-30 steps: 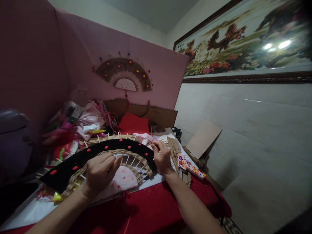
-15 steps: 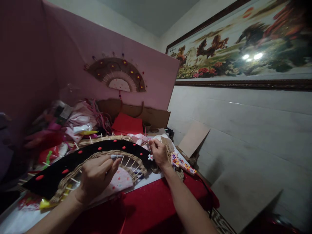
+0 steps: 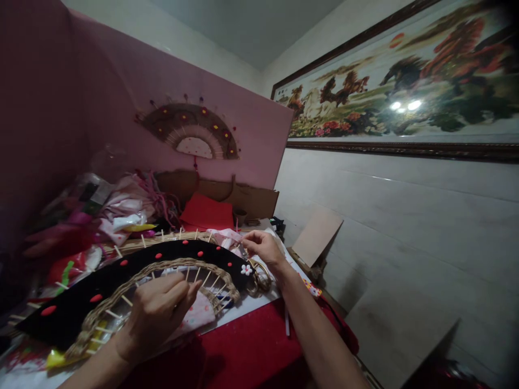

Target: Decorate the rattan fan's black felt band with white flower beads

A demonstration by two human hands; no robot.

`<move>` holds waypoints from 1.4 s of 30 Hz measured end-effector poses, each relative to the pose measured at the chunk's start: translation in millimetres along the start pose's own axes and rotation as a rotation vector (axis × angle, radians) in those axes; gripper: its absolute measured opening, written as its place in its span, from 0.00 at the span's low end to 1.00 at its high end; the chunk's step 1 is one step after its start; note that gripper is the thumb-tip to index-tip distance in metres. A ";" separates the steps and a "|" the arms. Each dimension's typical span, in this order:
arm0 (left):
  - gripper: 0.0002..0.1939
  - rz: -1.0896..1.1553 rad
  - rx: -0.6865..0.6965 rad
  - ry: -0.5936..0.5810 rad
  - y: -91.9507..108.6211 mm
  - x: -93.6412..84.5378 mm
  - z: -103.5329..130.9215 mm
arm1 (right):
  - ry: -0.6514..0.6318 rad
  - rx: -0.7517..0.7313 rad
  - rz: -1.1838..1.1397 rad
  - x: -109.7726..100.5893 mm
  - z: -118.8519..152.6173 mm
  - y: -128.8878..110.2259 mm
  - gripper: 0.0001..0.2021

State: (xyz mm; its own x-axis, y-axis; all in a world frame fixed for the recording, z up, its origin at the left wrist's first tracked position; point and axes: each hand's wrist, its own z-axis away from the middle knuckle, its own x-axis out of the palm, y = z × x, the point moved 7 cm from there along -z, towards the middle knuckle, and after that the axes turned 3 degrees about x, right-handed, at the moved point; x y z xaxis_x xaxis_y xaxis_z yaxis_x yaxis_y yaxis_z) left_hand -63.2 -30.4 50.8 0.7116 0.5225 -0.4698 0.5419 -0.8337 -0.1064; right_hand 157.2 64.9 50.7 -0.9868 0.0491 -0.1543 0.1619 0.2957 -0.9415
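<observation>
A fan-shaped craft piece (image 3: 138,261) lies on the table, its black band dotted with red spots, with a braided cord edge and thin sticks. A white flower (image 3: 246,269) sits at the band's right end. Above the piece's inner part my left hand (image 3: 162,308) is closed, thumb against the curled fingers; what it holds, if anything, is too small to name. My right hand (image 3: 263,248) is closed in a pinch beyond the band's right end, near pink fabric (image 3: 225,236) and scissors (image 3: 261,278). Whatever lies between its fingertips cannot be made out.
Bags and pink cloth (image 3: 127,202) are heaped at the back left. Red sheets (image 3: 208,212) lie before a cardboard strip (image 3: 255,197). A finished fan (image 3: 194,127) hangs on the pink board. Red cloth (image 3: 239,340) covers the table's near side.
The view has shifted, and the fan piece appears lower and further left. My right hand has moved off the band's end, where the flower and scissors now show more fully.
</observation>
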 end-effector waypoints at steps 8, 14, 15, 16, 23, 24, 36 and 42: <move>0.15 0.034 0.001 0.007 2.1 -0.9 -2.2 | -0.071 0.065 0.032 3.9 -1.5 21.9 0.08; 0.15 0.042 -0.008 -0.028 3.8 3.0 -1.4 | -0.055 0.058 0.032 8.8 5.0 28.0 0.04; 0.15 0.045 -0.002 -0.027 4.8 3.2 -1.5 | -0.054 0.057 0.030 8.7 5.2 27.9 0.04; 0.15 0.048 0.006 -0.026 5.9 3.3 -1.8 | -0.049 0.054 0.026 8.1 5.0 27.8 0.04; 0.15 0.070 0.025 -0.013 10.7 2.2 -3.1 | 0.008 0.024 0.041 -0.9 1.7 34.9 0.07; 0.15 0.074 0.024 -0.015 10.8 2.1 -2.8 | 0.008 0.021 0.047 -1.3 1.4 35.8 0.07; 0.15 0.086 0.024 0.000 14.4 2.6 -3.8 | -0.033 -0.196 0.291 4.6 13.8 13.4 0.03; 0.14 0.082 0.013 -0.020 14.4 5.4 -2.5 | -0.047 -0.376 0.473 13.1 18.9 4.4 0.05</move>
State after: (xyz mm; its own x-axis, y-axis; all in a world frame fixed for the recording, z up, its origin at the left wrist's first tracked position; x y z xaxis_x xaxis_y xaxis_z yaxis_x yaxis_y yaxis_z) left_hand -50.5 -39.2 48.9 0.7446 0.4485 -0.4945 0.4758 -0.8761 -0.0781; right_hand 145.0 48.8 38.9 -0.8054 0.2181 -0.5511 0.5637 0.5690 -0.5987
